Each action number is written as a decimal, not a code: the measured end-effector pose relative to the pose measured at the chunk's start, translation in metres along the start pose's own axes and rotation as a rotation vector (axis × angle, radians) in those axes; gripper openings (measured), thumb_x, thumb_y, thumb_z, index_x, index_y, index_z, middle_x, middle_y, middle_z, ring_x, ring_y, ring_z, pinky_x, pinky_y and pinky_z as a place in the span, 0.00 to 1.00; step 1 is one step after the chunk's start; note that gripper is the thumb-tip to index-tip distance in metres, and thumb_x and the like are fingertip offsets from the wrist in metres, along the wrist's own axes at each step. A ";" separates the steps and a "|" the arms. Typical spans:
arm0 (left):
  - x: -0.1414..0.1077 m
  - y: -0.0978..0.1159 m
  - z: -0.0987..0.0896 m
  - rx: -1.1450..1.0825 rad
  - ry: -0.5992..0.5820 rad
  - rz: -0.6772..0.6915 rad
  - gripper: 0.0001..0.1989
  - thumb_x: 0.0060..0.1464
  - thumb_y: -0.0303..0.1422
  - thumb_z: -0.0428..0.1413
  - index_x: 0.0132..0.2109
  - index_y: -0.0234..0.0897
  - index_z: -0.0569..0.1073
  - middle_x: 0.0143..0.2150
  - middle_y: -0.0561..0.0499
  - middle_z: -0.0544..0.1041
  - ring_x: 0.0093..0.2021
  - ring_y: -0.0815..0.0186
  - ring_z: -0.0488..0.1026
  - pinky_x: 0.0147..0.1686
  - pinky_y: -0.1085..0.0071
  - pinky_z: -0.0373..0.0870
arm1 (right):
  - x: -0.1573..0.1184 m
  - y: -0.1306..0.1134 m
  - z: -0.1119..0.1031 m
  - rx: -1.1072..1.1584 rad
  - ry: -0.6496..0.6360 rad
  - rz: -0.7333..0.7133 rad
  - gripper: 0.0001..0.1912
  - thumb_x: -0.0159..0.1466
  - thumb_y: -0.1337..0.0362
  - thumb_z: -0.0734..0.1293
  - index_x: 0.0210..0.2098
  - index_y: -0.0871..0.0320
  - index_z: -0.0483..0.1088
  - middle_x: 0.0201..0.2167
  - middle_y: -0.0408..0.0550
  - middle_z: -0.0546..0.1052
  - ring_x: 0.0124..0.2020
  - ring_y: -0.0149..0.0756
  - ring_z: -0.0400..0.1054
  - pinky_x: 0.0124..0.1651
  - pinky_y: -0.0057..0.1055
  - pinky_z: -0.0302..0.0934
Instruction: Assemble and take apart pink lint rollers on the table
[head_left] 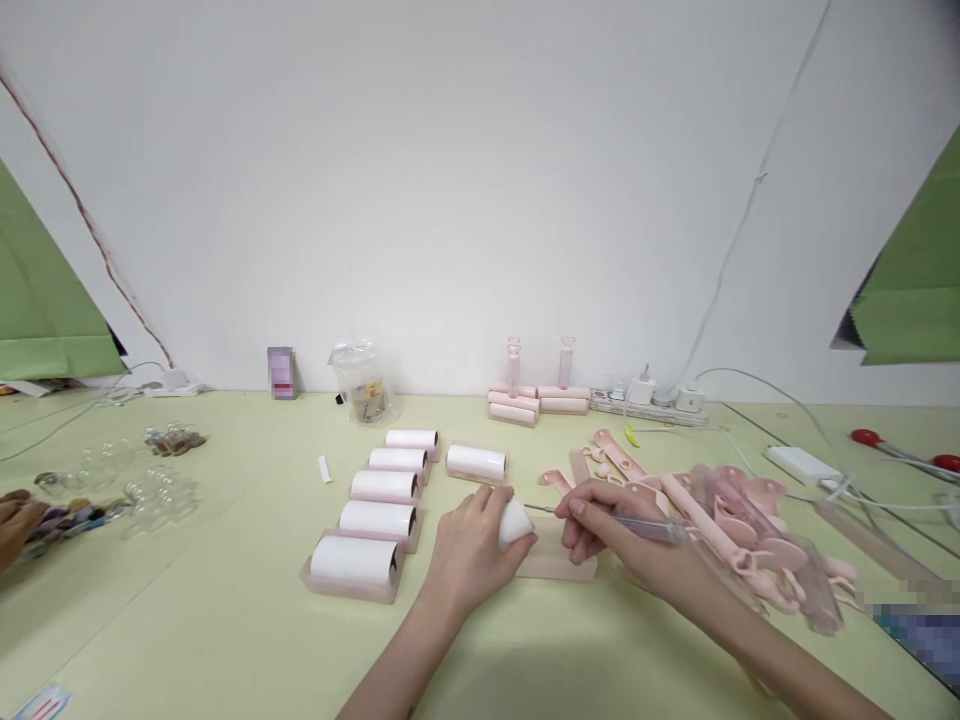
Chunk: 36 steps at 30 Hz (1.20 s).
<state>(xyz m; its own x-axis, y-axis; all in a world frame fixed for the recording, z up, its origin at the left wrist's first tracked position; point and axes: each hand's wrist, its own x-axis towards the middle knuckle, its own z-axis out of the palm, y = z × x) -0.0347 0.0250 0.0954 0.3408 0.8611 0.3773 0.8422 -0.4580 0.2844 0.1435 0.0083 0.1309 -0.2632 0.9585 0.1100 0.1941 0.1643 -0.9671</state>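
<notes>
My left hand [476,545] is closed round a short white cylinder [516,522], its end turned to the right. In my right hand [611,515] is a slim screwdriver [646,527] with a clear handle, its thin shaft pointing at the cylinder; whether the tip touches it I cannot tell. Below both hands lies a pale pink tray-like piece [559,568], partly hidden. Left of my hands, several white rolls [356,560] with dark hollow ends rest in pale pink holders, in a slanting row. A similar white roll [476,462] lies just behind my left hand.
Pink plastic parts [750,540] are heaped at the right. Pink rolls [564,400] with clear bottles sit by the wall beside a power strip [649,408]. A plastic bag [365,385] stands behind. Another person's hand [19,525] is far left near coloured stones [79,520].
</notes>
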 end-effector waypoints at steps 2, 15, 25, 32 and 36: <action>0.000 0.001 0.000 0.001 0.002 0.003 0.16 0.49 0.39 0.51 0.46 0.40 0.63 0.40 0.50 0.73 0.40 0.58 0.70 0.29 0.70 0.63 | 0.000 -0.002 0.001 -0.002 0.005 -0.003 0.12 0.60 0.56 0.60 0.27 0.58 0.66 0.21 0.43 0.72 0.24 0.30 0.69 0.30 0.28 0.65; 0.001 0.000 -0.001 0.017 0.008 0.001 0.15 0.50 0.37 0.51 0.45 0.41 0.63 0.40 0.50 0.72 0.41 0.59 0.70 0.30 0.71 0.63 | -0.005 -0.005 0.003 -0.016 -0.002 -0.034 0.11 0.60 0.58 0.60 0.27 0.57 0.66 0.22 0.42 0.72 0.25 0.29 0.68 0.30 0.27 0.64; -0.001 0.004 -0.002 0.046 -0.029 0.022 0.14 0.48 0.37 0.51 0.43 0.41 0.65 0.37 0.51 0.72 0.38 0.60 0.71 0.28 0.72 0.62 | -0.003 0.004 0.004 -0.004 -0.002 0.004 0.12 0.60 0.58 0.60 0.26 0.58 0.65 0.21 0.42 0.72 0.23 0.30 0.69 0.29 0.28 0.65; -0.002 0.004 -0.021 -0.001 -0.142 -0.064 0.13 0.46 0.42 0.52 0.39 0.41 0.66 0.35 0.52 0.74 0.34 0.59 0.72 0.26 0.72 0.59 | 0.006 0.000 -0.009 -0.078 0.061 0.166 0.11 0.58 0.57 0.59 0.25 0.57 0.63 0.15 0.39 0.71 0.17 0.28 0.67 0.22 0.25 0.61; 0.000 -0.007 -0.027 -0.038 -0.127 -0.143 0.13 0.47 0.41 0.52 0.39 0.41 0.65 0.34 0.51 0.75 0.33 0.58 0.72 0.26 0.72 0.58 | 0.011 0.004 -0.016 -0.277 0.095 0.248 0.15 0.57 0.50 0.59 0.23 0.54 0.56 0.09 0.35 0.65 0.10 0.25 0.56 0.12 0.20 0.48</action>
<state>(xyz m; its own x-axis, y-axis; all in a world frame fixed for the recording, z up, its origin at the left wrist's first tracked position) -0.0520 0.0224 0.1173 0.2710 0.9378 0.2171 0.8704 -0.3350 0.3608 0.1563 0.0229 0.1321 -0.0903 0.9922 -0.0859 0.4926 -0.0305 -0.8697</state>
